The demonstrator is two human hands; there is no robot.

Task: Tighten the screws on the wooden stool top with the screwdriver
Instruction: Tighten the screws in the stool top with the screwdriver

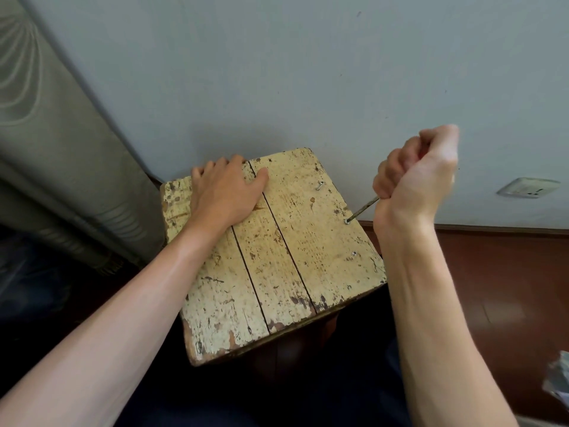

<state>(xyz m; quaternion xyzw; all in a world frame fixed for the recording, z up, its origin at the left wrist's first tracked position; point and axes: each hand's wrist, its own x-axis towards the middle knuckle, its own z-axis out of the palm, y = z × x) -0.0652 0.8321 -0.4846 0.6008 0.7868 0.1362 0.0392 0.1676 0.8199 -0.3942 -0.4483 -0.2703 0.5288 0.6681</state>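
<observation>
The wooden stool top (286, 272) is made of three worn, yellow-painted planks. My left hand (224, 192) lies flat on its far left part, fingers straight. My right hand (415, 177) grips the screwdriver, whose handle is hidden inside the fist. The thin metal shaft (363, 208) slants down to the left, and its tip sits on the middle screw (347, 221) near the right edge. A far screw (319, 186) stands raised out of the wood. A near screw (354, 253) sits low in the plank.
A pale wall (308, 72) rises just behind the stool, with a white socket plate (528, 187) low on the right. A grey padded, mattress-like object (61, 167) leans at the left. Reddish-brown floor (498, 288) lies to the right, with crumpled plastic (558, 383) at the frame edge.
</observation>
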